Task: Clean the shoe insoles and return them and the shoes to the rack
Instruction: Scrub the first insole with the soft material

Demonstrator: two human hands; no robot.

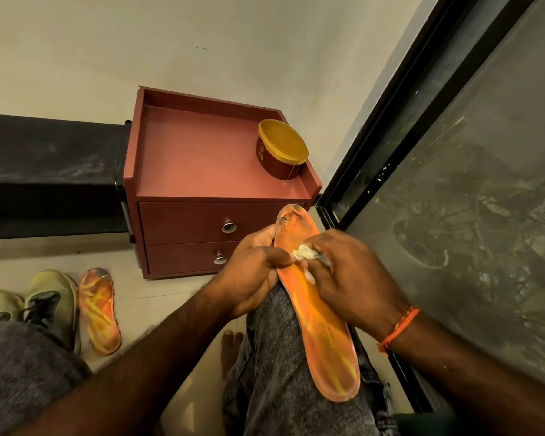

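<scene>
While the left hand point(252, 272) curls round the left edge of an orange insole point(320, 325) low and right of centre in the frame, thumb hooked over onto its top face, the insole lies lengthwise along the person's grey-trousered right thigh point(280, 372), worn toe end pointing up the frame. From the lower right the right hand point(353, 278) comes in, wrist wearing an orange thread band point(397, 328), its fingers bent and pinching a small whitish wad point(304, 253) against the insole's upper half. At lower left a second orange insole point(99, 309) lies on the floor just beside a pair of pale green shoes point(44, 306). Above the hands stands a reddish two-drawer cabinet point(202, 158), with a yellow-lidded tub point(282, 149) on its top near the right rim.
</scene>
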